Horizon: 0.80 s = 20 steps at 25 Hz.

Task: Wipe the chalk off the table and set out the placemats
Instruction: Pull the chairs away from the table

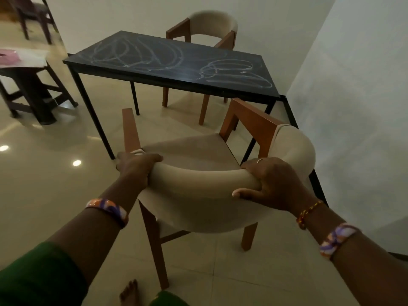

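Note:
A black table [154,71] stands ahead by the wall, its top covered with white chalk scribbles [141,54]. In front of me is a wooden chair [198,151] with a cream padded curved backrest. My left hand [136,166] grips the left end of that backrest, fingers curled over the top. My right hand [271,184] grips the backrest's right side, thumb underneath. The chair stands on the floor a little back from the table's near edge. No placemats or cloth show on the black table.
A second matching chair [209,29] stands beyond the table against the wall. At the left a dark wooden table [24,69] carries white sheets and something pink [8,57]. A white wall [353,96] closes the right side. My bare foot [130,292] is on the glossy tiles.

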Tool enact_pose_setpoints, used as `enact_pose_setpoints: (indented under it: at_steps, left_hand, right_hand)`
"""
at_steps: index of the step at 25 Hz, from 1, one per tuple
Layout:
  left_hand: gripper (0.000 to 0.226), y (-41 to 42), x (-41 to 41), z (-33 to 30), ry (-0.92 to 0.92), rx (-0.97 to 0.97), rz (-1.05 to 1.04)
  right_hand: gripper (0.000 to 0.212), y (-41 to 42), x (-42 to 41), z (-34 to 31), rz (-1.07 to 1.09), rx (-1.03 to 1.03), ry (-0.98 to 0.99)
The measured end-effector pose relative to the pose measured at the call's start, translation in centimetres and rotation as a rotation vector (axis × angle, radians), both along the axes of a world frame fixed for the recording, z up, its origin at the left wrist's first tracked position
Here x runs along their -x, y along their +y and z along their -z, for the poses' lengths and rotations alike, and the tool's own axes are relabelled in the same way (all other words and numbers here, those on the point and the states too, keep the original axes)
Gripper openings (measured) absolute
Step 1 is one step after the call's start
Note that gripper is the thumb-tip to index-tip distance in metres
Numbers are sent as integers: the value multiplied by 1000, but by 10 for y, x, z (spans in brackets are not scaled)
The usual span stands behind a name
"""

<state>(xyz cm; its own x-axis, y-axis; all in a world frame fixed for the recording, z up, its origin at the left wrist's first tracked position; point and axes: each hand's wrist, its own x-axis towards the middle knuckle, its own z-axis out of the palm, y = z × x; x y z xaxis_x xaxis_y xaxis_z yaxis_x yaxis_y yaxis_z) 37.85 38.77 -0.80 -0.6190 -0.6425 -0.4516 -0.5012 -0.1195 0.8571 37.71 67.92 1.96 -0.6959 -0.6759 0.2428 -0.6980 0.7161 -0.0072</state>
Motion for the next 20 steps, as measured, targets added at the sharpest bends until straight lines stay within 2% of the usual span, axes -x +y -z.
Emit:
enact_pose_setpoints:
  at_steps: [2, 6, 11, 16, 20]
  left_hand:
    - [76, -1, 3, 0, -16, 28, 7]
    - [69, -4, 10, 3, 1, 34, -1]
    - [65, -19, 18, -1, 10, 76, 19]
    - [69, -66, 45, -10, -43, 95, 46]
    - [68, -95, 53, -13, -82, 144, 159]
  right_hand:
    - [85, 0, 5, 13, -1, 73, 157]
    - [82, -7, 11, 22, 57, 154, 291]
    - [77, -35, 14, 25, 186, 269, 322]
    - [54, -94, 17, 19, 239, 340, 354]
    - [53, -125, 16, 18, 277, 331, 323]
